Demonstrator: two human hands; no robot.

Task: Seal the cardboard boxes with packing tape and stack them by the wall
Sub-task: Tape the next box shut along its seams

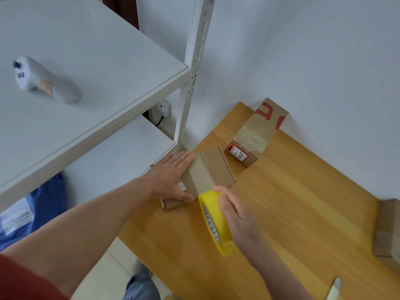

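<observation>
A person's left hand [171,178] lies flat, fingers straight and together, pressing on the left part of a small cardboard box [218,167]. The right hand [237,215], fingers curled, grips a roll of yellow packing tape [218,226] held on edge at the box's near side. A band that looks like tape runs from the roll across the box's top toward its far edge. The box sits at the far left corner of a wooden worktop [292,202], close to the foot of a white shelf post [194,72].

Just beyond it, to the right, a second cardboard box [259,128] with red print leans or stands against the white wall [313,50]. It has clear tape across its middle and a red label [237,152] on its near end. The two boxes are near each other but apart. A third piece of brown cardboard [387,226] shows at the worktop's right edge, partly out of view. A pale, blurred object [334,286] lies at the near right; what it is cannot be told.

To the left stands a white shelf [97,61], with a grey handheld controller [43,80] on its upper board. A wall socket [163,107] with a plug shows behind the post, and a blue bag [45,202] sits below the shelf. A red sleeve [21,280] covers the left upper arm.
</observation>
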